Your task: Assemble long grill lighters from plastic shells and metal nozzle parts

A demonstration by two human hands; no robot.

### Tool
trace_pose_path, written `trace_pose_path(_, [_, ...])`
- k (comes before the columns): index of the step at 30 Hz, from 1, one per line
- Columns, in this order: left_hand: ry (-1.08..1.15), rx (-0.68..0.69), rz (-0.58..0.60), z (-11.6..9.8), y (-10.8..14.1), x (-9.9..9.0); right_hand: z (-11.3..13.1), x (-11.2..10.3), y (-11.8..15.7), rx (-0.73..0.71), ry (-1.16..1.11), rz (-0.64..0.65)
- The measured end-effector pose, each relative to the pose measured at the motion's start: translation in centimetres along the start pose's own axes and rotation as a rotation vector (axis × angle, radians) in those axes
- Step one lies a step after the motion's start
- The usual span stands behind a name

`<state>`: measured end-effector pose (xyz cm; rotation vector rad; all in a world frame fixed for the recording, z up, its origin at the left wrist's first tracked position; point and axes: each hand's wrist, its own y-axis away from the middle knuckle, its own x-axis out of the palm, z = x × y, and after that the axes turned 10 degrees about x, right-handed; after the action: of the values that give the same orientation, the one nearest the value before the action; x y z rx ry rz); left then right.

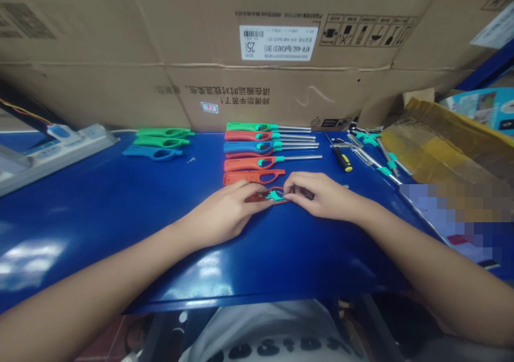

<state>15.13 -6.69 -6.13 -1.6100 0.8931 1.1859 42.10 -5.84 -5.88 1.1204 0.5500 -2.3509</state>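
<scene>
Near the middle of the blue table, my left hand (231, 208) is closed on a red lighter shell (254, 196), holding it by its left part. A teal piece (274, 195) sits in the shell's front part. My right hand (311, 195) is pinched at the right side of that piece; what lies between its fingertips is too small to make out. Just above my hands lies an empty red shell half (252, 176). Beyond it, several lighters with metal tubes are lined up, among them an orange one (244, 163), a blue one (244, 147) and a green one (243, 127).
Green (155, 141) and blue (146, 152) shells lie at the back left, near a white power strip (76, 150). A black-and-yellow screwdriver (343, 160), metal tubes (371, 159) and a yellow-taped package (437, 142) are on the right. Cardboard (160, 35) stands behind.
</scene>
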Motion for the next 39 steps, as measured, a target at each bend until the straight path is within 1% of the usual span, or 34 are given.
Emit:
trace_pose_path(6, [-0.056, 0.008, 0.044, -0.12, -0.20, -0.06, 0.04, 0.16, -0.04, -0.012, 0.007, 0.006])
trace_pose_path(17, [-0.164, 0.047, 0.053, -0.36, -0.01, -0.18, -0.05, 0.01, -0.26, -0.003, -0.008, 0.039])
trace_pose_path(22, [-0.162, 0.072, 0.060, -0.53, 0.06, -0.19, 0.14, 0.11, -0.32, 0.027, -0.017, 0.029])
trace_pose_path(25, [-0.140, 0.078, 0.042, -0.57, -0.09, -0.20, 0.25, 0.03, -0.27, 0.031, -0.017, 0.028])
trace_pose_path(32, [-0.062, 0.015, 0.012, -0.43, -0.24, -0.10, 0.50, -0.48, -0.08, -0.037, 0.024, 0.121])
trace_pose_path(35, [-0.077, 0.013, 0.022, -0.42, -0.06, 0.11, 0.45, -0.49, -0.02, -0.055, 0.041, 0.118])
trace_pose_path(39, [-0.086, -0.019, -0.003, -0.54, 0.07, 0.38, 0.42, -0.39, 0.10, -0.061, 0.055, 0.119])
